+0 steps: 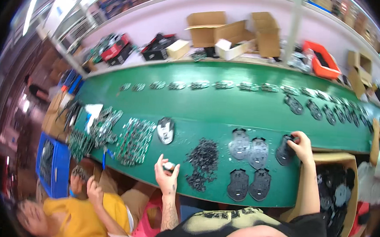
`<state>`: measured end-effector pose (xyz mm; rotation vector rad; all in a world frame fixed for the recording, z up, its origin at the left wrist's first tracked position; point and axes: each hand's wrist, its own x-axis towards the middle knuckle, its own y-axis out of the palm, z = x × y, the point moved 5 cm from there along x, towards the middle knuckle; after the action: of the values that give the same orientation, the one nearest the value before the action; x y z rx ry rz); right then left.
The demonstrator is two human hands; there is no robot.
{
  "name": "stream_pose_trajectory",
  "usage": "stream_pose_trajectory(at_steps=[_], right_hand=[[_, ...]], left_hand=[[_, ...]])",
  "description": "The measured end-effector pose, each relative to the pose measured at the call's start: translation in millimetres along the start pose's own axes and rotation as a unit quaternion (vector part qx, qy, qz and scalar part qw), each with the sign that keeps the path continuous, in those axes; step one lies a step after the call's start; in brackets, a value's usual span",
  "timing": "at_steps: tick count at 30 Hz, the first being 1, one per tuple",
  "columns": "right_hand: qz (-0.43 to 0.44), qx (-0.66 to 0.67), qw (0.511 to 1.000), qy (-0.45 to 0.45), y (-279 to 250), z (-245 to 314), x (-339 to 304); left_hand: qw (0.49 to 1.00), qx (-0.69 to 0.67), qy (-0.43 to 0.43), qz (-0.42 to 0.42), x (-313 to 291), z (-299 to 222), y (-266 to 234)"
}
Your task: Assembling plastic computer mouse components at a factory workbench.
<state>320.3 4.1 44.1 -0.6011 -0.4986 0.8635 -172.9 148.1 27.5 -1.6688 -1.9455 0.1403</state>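
My right hand (301,147) grips the edge of a black computer-mouse base shell (284,152), which is at the right of the green bench. To its left more black base shells (258,153) lie in two rows. My left hand (167,175) is over the bench's near edge with a small white piece (168,165) between thumb and fingers; its exact kind is too small to tell. Between my hands spreads a heap of small black plastic parts (203,161). A black-and-white mouse shell (165,131) lies beyond my left hand.
Green circuit boards (136,141) are piled at the left, near a seated co-worker in yellow (81,216). A row of boards (224,84) and shells (293,104) runs along the far bench. A carton of black shells (352,174) stands at my right. Another person's arm (377,140) reaches in beyond it.
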Motion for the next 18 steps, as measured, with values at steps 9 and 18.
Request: stream_pose_trajectory(at_steps=[9,18], right_hand=[[0.008,0.002,1.000,-0.006,7.7,3.5,8.3],[0.043,-0.038,0.998,0.016,17.1,-6.0,10.3]], left_hand=[[0.969,0.136,0.136,-0.152,-24.7,2.8,-22.3],[0.936,-0.054,0.327,-0.115,-61.5,-52.1,8.6]])
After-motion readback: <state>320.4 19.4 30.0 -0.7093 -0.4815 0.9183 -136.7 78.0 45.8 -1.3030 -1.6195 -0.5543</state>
